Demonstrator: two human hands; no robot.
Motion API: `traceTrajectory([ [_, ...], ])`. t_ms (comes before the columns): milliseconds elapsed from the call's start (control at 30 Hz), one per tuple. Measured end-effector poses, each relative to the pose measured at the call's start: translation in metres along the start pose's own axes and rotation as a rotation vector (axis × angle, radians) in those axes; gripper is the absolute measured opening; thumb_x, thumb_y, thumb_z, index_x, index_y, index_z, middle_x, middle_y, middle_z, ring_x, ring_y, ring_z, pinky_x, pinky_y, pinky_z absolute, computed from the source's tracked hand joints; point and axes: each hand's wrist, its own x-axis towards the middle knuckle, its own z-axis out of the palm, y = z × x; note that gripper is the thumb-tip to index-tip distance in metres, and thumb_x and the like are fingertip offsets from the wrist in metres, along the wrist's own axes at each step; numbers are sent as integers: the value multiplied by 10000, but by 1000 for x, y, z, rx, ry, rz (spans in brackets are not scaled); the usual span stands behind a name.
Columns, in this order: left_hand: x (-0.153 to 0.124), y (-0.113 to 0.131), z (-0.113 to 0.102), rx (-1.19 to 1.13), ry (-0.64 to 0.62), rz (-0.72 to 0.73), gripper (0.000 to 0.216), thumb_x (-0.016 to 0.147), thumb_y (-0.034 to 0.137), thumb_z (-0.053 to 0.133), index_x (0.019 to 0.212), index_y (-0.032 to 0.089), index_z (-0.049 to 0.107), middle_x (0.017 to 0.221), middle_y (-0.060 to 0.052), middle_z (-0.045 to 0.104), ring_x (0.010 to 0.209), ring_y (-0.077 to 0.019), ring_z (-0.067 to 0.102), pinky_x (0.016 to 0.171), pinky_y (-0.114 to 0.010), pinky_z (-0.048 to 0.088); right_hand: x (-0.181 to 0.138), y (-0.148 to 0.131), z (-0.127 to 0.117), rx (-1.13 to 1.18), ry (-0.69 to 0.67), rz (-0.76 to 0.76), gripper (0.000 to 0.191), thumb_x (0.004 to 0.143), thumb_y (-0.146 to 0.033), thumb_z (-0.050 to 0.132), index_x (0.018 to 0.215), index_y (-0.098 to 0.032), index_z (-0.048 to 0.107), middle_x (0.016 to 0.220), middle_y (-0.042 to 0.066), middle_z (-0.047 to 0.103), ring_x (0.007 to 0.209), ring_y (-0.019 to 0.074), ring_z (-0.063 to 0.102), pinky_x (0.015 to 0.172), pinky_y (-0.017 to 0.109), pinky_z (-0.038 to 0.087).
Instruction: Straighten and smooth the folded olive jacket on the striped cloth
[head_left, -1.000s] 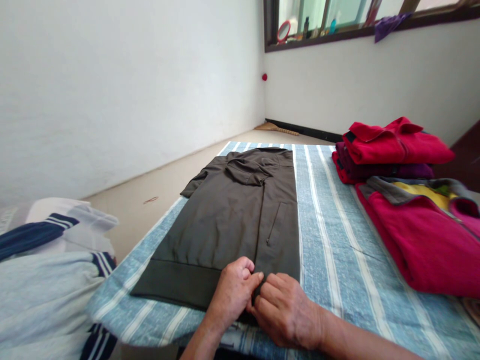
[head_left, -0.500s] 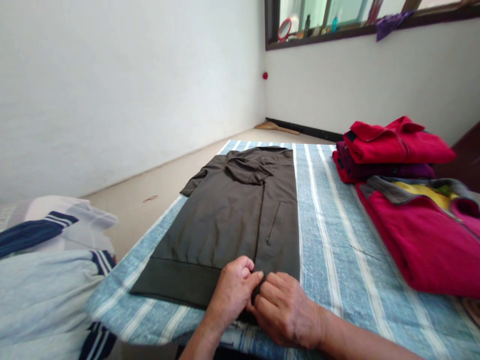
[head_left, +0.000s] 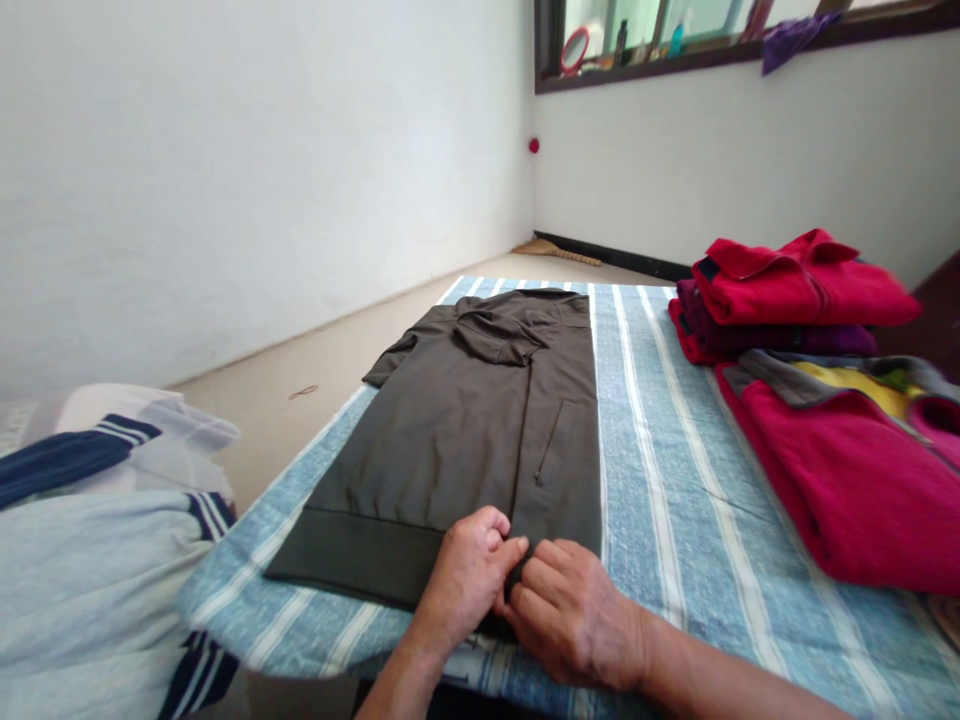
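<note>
A dark olive jacket (head_left: 465, 420) lies flat on a blue-and-white striped cloth (head_left: 675, 500), collar away from me, one side folded in. My left hand (head_left: 469, 575) and my right hand (head_left: 574, 615) meet at the bottom of the jacket's front zip, on the hem nearest me. Both have their fingers curled and pinched on the hem where the zip ends. What lies under the fingertips is hidden.
A magenta fleece (head_left: 855, 470) lies at the right, with a stack of folded red and purple garments (head_left: 780, 300) behind it. A heap of pale blue and white clothes with navy stripes (head_left: 90, 540) sits at the left. White walls (head_left: 225, 180) and a window sill (head_left: 720, 45) with small items lie beyond.
Both hands stay pinched at the jacket's hem; only the view has shifted slightly.
</note>
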Motion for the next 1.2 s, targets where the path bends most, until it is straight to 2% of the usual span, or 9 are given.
traceTrajectory([
  [200, 1, -7, 1, -31, -16, 4, 251, 674, 385, 604, 666, 200, 434, 400, 114, 396, 302, -66, 396, 323, -175, 219, 1, 6, -6, 84, 32, 25, 236, 881, -184, 420, 655, -186, 484, 610, 10, 508, 575, 134, 418, 522, 299, 279],
  [267, 1, -9, 1, -28, -25, -4, 266, 691, 413, 601, 693, 199, 442, 395, 113, 419, 276, -66, 393, 304, -169, 205, 1, 13, -10, 151, 69, 118, 235, 892, -191, 434, 663, -184, 489, 612, 7, 522, 579, 121, 441, 539, 277, 314],
  [400, 1, -9, 2, -16, -31, -8, 259, 704, 404, 597, 715, 203, 435, 391, 126, 413, 260, -68, 408, 286, -158, 208, 0, 30, -17, 289, 196, 397, 222, 895, -195, 481, 678, -173, 519, 599, -6, 525, 566, 94, 468, 540, 230, 350],
  [500, 1, -8, 2, -11, -36, -8, 238, 713, 382, 588, 719, 205, 429, 391, 132, 408, 263, -72, 422, 290, -158, 233, 0, 35, -17, 348, 233, 479, 222, 891, -195, 496, 674, -168, 536, 588, -8, 521, 547, 87, 463, 530, 221, 356],
  [633, 1, -10, 2, -11, -37, 8, 209, 725, 352, 580, 727, 201, 436, 389, 124, 419, 270, -72, 429, 289, -158, 200, 0, 30, -16, 285, 191, 322, 176, 872, -157, 499, 702, -166, 544, 623, 11, 547, 593, 110, 475, 549, 247, 353],
  [800, 2, -12, 2, -11, -48, 17, 192, 728, 326, 572, 699, 199, 430, 377, 119, 423, 267, -64, 406, 287, -159, 201, -1, 22, -15, 135, 74, 132, 191, 869, -173, 481, 684, -172, 526, 636, 24, 538, 595, 132, 425, 555, 286, 325],
  [967, 0, -8, 2, 24, -44, 17, 177, 736, 322, 562, 700, 197, 442, 381, 116, 429, 270, -65, 407, 288, -161, 216, -5, 21, -10, 64, 5, 96, 213, 877, -210, 478, 670, -176, 516, 629, 22, 514, 613, 143, 409, 564, 295, 312],
  [1200, -9, -5, -8, 95, -50, -21, 176, 742, 351, 544, 736, 186, 481, 462, 81, 526, 291, -74, 448, 295, -161, 270, -6, 20, -8, 31, -6, 96, 210, 878, -197, 486, 670, -175, 507, 632, 18, 496, 616, 141, 403, 562, 294, 294],
])
